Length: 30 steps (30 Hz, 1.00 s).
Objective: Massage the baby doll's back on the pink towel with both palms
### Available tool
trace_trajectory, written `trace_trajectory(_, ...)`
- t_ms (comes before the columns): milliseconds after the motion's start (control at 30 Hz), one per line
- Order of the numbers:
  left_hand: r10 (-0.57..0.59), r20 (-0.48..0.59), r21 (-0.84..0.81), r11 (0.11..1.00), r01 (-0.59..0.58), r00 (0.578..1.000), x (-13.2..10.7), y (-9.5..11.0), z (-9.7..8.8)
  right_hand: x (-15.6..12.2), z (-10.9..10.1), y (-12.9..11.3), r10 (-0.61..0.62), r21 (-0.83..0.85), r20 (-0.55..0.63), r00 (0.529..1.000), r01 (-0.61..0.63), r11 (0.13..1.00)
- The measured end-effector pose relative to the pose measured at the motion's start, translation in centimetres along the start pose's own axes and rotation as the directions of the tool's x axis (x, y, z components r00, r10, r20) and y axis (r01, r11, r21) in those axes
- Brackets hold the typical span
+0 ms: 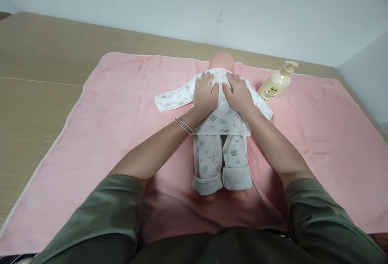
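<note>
A baby doll lies on a pink blanket, its bald head pointing away from me. It wears a white printed top and matching trousers with the cuffs turned up; its feet poke out below. Flat on the upper left of the top rests my left hand, fingers stretched out. My right hand lies the same way on the upper right. The two thumbs point toward each other with a small gap between. Whether the doll's hands are inside the sleeves cannot be seen.
A pale yellow pump bottle leans at a tilt just right of the doll, near its right sleeve. Under the blanket is a wooden surface. Behind it rises a white wall with a crack.
</note>
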<state>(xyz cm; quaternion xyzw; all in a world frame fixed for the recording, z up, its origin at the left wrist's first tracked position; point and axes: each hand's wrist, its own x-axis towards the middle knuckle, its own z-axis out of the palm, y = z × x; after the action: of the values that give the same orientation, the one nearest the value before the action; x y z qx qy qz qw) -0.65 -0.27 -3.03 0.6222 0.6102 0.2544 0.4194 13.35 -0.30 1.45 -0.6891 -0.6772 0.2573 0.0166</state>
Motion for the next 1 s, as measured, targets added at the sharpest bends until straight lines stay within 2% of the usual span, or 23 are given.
trace_trajectory(133,0.055,0.035,0.013,0.998,-0.056,0.998,1.2,-1.1,-0.2,-1.3,0.1,-1.4,-0.018,-0.067,-0.05,0.999,0.015,0.998)
trace_trajectory(267,0.128,0.093,0.037,0.991,-0.132,0.987,1.9,-1.8,-0.6,-2.5,-0.3,-3.0,-0.004,-0.107,0.007,1.0,0.004,0.994)
trace_trajectory(333,0.134,0.089,0.042,0.99,-0.138,0.987,1.7,-1.8,-0.5,-2.5,-0.6,-3.2,0.01,-0.104,0.03,0.999,-0.007,0.995)
trace_trajectory(500,0.123,0.037,0.086,0.988,-0.125,0.992,-0.1,0.2,0.1,-0.4,-1.0,-0.9,-0.044,-0.025,0.122,0.992,0.048,0.999)
trace_trajectory(600,0.115,0.081,0.133,0.983,-0.125,0.99,-0.9,2.0,-0.2,0.7,-1.2,0.5,-0.079,-0.005,0.184,0.98,0.081,0.997)
trace_trajectory(700,0.055,0.13,0.141,0.987,-0.073,0.99,-0.6,2.6,-0.9,0.6,-1.2,0.5,-0.093,-0.037,0.159,0.983,0.1,0.994)
trace_trajectory(767,0.037,0.155,0.107,0.993,-0.054,0.987,0.2,2.0,-1.3,-0.1,-1.1,-0.3,-0.086,-0.061,0.102,0.991,0.093,0.994)
trace_trajectory(867,0.083,0.181,0.045,0.995,-0.092,0.98,1.5,0.2,-1.3,-1.6,-1.1,-1.9,-0.056,-0.115,0.042,0.998,0.06,0.992)
trace_trajectory(1000,0.149,0.146,-0.02,0.989,-0.148,0.978,2.1,-1.8,-0.7,-3.0,-1.3,-3.5,-0.06,-0.187,0.006,0.998,0.06,0.98)
